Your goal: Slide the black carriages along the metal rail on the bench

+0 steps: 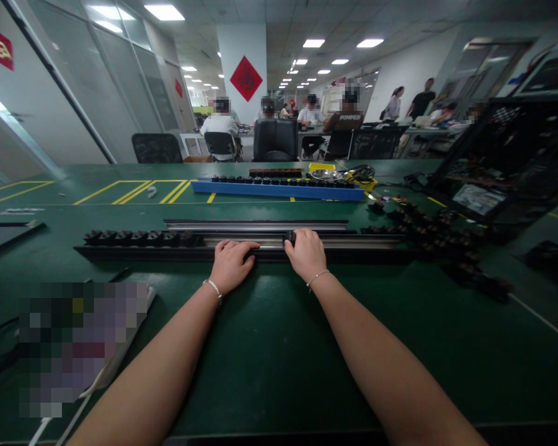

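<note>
A long black rail [353, 255] with a silvery channel lies across the green table in front of me. Several small black parts [142, 239] sit in a row along its left end. My left hand [232, 263] rests on the rail's near edge, fingers stretched out and thumb apart, holding nothing that I can see. To its right, my right hand [307, 254] pinches a small black part [289, 236] at the channel; the fingers partly cover it. Just behind lies a second, thinner rail [255, 225].
Loose black parts [460, 248] are heaped at the right, near a large black open-framed case [488, 161]. Farther back is a blue strip [279, 191] bearing a row of black parts. A blurred-out device [88, 347] with cables lies front left. People sit at tables beyond.
</note>
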Demonstrator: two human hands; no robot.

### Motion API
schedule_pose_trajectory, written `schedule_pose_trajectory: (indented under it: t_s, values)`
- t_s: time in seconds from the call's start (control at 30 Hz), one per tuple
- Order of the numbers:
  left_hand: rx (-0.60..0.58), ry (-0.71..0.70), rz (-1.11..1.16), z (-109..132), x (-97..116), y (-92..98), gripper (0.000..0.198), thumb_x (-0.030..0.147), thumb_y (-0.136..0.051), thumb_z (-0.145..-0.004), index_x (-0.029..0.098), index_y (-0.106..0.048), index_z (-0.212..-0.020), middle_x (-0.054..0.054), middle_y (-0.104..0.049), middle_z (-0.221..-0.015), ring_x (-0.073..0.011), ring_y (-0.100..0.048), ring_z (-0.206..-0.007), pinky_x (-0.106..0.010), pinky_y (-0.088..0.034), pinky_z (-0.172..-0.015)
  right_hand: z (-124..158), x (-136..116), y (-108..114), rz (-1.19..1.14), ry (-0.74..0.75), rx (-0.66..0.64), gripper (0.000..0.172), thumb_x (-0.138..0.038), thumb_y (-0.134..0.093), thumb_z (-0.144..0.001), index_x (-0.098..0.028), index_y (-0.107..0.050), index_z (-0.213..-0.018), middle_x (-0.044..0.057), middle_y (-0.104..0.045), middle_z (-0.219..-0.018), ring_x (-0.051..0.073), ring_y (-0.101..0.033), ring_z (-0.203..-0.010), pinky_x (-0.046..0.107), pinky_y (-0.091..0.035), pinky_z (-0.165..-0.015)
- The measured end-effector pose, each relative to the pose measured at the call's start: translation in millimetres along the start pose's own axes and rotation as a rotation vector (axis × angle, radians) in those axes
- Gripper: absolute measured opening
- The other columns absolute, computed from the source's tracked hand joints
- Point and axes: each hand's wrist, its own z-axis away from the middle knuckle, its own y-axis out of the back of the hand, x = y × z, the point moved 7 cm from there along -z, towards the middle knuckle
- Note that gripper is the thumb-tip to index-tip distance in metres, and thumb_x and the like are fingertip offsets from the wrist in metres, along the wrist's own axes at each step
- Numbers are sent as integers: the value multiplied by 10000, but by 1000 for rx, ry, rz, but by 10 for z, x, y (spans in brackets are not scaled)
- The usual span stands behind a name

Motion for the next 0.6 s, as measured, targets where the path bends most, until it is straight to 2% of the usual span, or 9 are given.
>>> schedule_pose_trajectory:
  t_s: [0.6]
  values:
    - [10, -15, 6, 3, -7, -11, 287, 282, -435, -846, 311, -587, -1088, -1, -680, -1016, -190, -564, -991, -424, -251, -1002, -3, 17, 11, 23, -23, -24, 289, -328, -454, -845, -131, -593, -1004, 134, -574, -1051, 239, -483, -1014, 350, -376, -864]
